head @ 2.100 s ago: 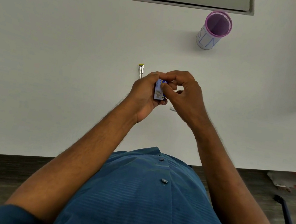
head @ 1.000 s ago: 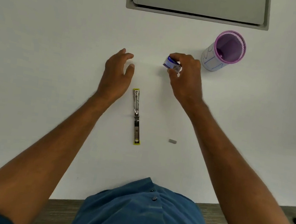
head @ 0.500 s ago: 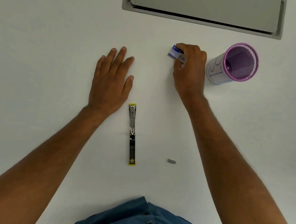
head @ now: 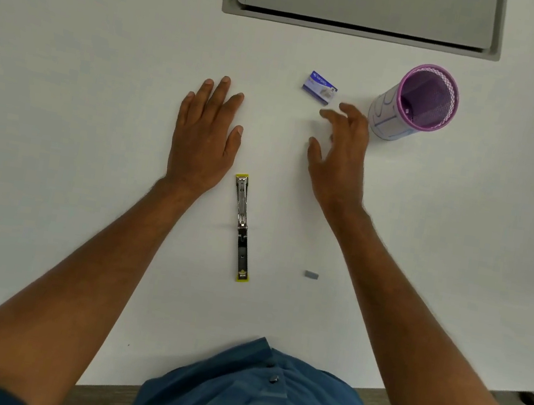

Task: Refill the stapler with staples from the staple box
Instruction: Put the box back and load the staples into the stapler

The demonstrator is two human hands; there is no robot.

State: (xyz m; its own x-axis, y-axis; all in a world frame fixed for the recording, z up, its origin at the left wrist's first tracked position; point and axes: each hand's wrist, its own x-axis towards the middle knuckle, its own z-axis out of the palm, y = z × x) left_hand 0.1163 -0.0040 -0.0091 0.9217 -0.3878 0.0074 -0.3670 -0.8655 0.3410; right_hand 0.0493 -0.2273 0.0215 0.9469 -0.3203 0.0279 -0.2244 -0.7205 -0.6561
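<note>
Released moments ago, the staple box (head: 320,88) now lies on the counter (head: 87,71) just beyond the right hand (head: 338,154), its fingers loosely spread and empty. Left hand (head: 204,134) rests flat, holding nothing, beside the opened stapler (head: 242,228).

The staple box (head: 320,88) carries white brand lettering on its blue band, too small to read.

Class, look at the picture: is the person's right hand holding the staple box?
No. The staple box lies alone on the table, and the right hand is open just short of it.
</note>
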